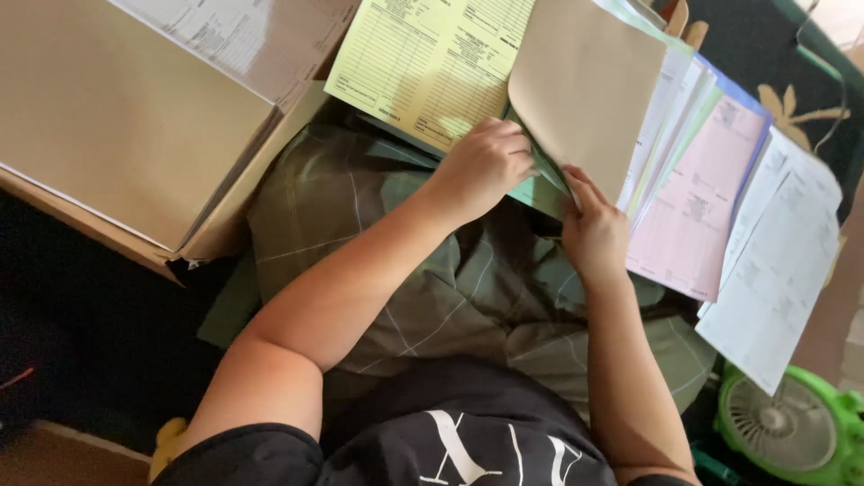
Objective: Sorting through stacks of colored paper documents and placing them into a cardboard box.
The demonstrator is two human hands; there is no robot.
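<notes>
**Hands at the paper stack, seated on dark floor**

Seen from above, seated, lap covered by green plaid cloth. Dark floor to the left; dark patterned rug at upper right. No tabletop in view; papers rested across the lap and knees.

Left hand curled, fingers bent down onto the lower edge of the yellow form, pressing on the stack; grip closed against the paper, though exactly what was pinched under the fingers could not be told. Right hand just beside it, fingers pushed under the lower edge of the tan folder, thumb on top, pinching that edge. Folder lay tilted over the stack, between the yellow form and the fanned sheets.

To the right: fanned sheets, pink form on top, white sheets spilling past it toward the lower right, edges overhanging the knee.

To the left: large cardboard box, flap open, white printed sheet lying on it; box corner close against the left forearm.

Lower right corner: green fan, near the right elbow. Little free room on either side; open space only on the dark floor at far left.
</notes>
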